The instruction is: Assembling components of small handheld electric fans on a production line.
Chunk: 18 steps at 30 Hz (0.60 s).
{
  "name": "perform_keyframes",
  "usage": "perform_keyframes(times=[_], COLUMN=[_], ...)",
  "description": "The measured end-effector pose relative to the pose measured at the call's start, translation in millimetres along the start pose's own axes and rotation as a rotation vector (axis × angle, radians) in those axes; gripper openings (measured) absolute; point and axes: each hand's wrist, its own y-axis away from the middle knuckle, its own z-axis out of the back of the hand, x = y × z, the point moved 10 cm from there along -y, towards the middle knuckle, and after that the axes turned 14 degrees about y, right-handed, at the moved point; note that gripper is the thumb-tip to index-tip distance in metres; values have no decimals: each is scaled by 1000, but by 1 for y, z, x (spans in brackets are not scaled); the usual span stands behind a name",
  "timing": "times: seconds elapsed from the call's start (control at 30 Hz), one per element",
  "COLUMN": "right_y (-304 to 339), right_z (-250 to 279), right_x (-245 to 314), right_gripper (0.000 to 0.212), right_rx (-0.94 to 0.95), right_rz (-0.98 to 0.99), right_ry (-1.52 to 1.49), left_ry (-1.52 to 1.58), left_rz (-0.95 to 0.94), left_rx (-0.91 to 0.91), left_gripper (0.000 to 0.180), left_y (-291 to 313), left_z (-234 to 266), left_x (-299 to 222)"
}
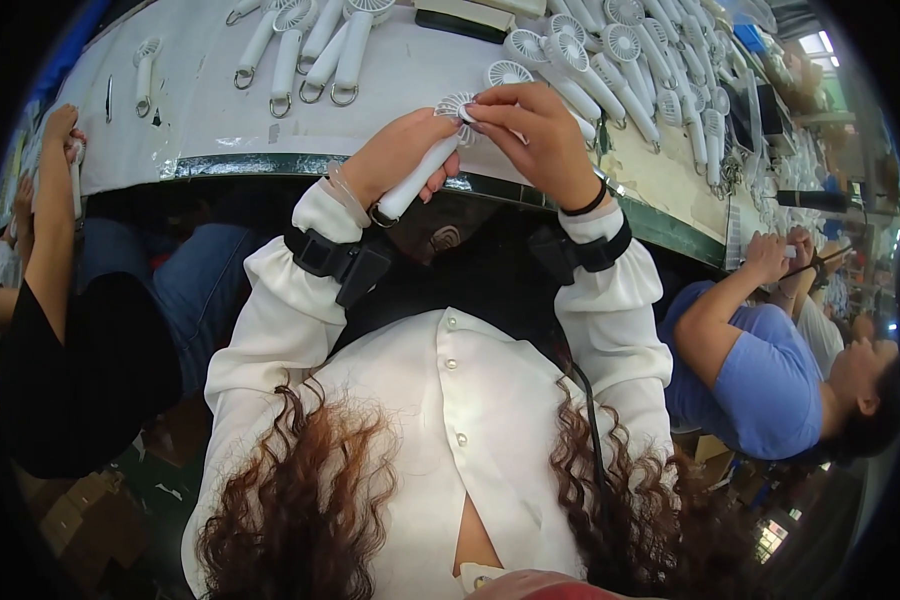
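Observation:
A white handheld fan (418, 183) with a round slotted head and a metal ring at the handle's end is tilted over the table's near edge. My left hand (395, 150) is closed around it just below the head, the ring end pointing back toward me. The fingers of my right hand (542, 132) pinch at the middle of the fan's head, where a small white round part shows between the fingertips. I cannot tell whether that part is loose or fixed to the head. Both hands partly cover the fan head.
Several white fans (320, 50) lie beyond my left hand, and a larger pile of fans (610, 60) lies to the right. One single fan (145, 78) rests far left near a thin pen-like tool (109, 98). Co-workers sit on both sides, including one in a blue shirt (745, 365).

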Motion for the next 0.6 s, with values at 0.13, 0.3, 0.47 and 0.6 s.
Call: perform_keyframes(times=[0.13, 0.3, 0.47, 0.6], right_y=[-4, -3, 2, 3], right_z=[-10, -13, -8, -1], right_x=[-12, -9, 1, 17], right_gripper=[24, 24, 28, 33], right_rx=[101, 107, 13, -67], right_rz=[5, 54, 116, 155], right_ry=[-208, -208, 3, 208], left_ry=[-8, -22, 20, 3], left_rz=[22, 20, 7, -2], left_rx=[42, 36, 32, 41], left_gripper=[35, 36, 36, 36], left_y=[3, 3, 3, 1], left_z=[-4, -4, -4, -5], left_x=[0, 3, 2, 0])
